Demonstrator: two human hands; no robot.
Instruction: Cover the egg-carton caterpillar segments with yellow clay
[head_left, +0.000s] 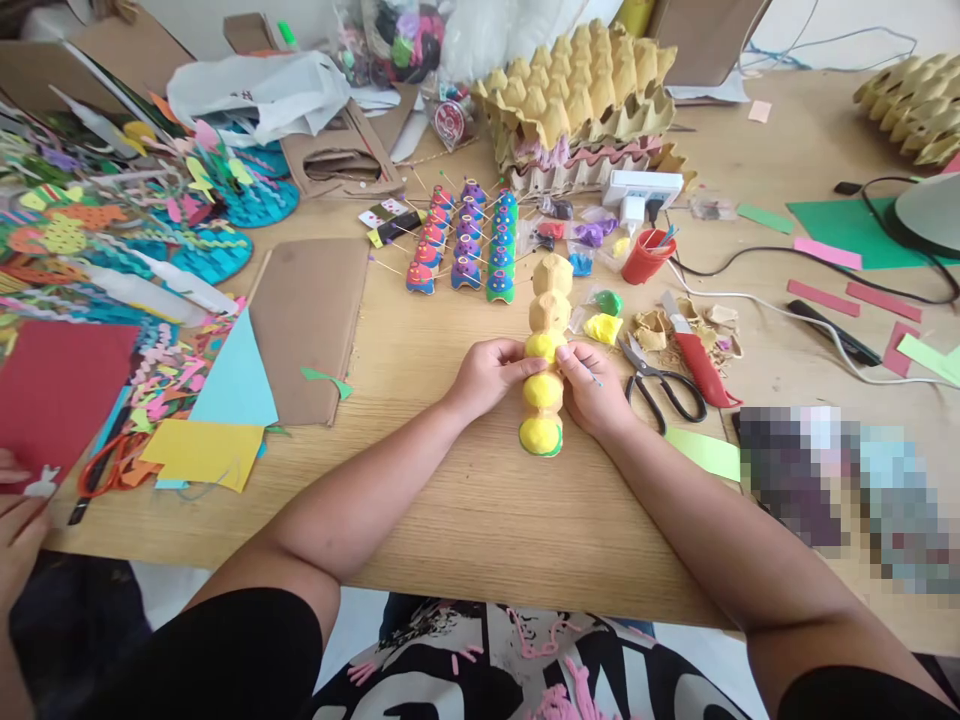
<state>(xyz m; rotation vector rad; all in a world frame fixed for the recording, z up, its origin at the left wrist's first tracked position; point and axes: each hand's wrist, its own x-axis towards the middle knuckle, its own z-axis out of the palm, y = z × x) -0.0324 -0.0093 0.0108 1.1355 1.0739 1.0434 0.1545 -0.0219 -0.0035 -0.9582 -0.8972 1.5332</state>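
Observation:
An egg-carton strip point(551, 312) points away from me over the table. Its near bumps are covered in yellow clay, with a green edge at the nearest end; the far bumps are bare carton. My left hand point(491, 378) grips its left side, thumb on the yellow part. My right hand point(596, 388) holds the right side, and a thin pale tool shows by its fingers. Beyond the strip lie yellow clay point(602, 328) and green clay point(608, 302). Three painted caterpillar strips, red-blue point(430, 245), purple point(466, 240) and green-blue point(502, 250), stand farther back.
Scissors point(660, 380) and a red-handled knife point(701, 355) lie right of my right hand. Behind are a red cup point(646, 258), a power strip point(643, 188) and stacked egg trays point(577, 90). Cardboard point(307, 320) lies left. Another person's hand point(19, 515) is at the far left.

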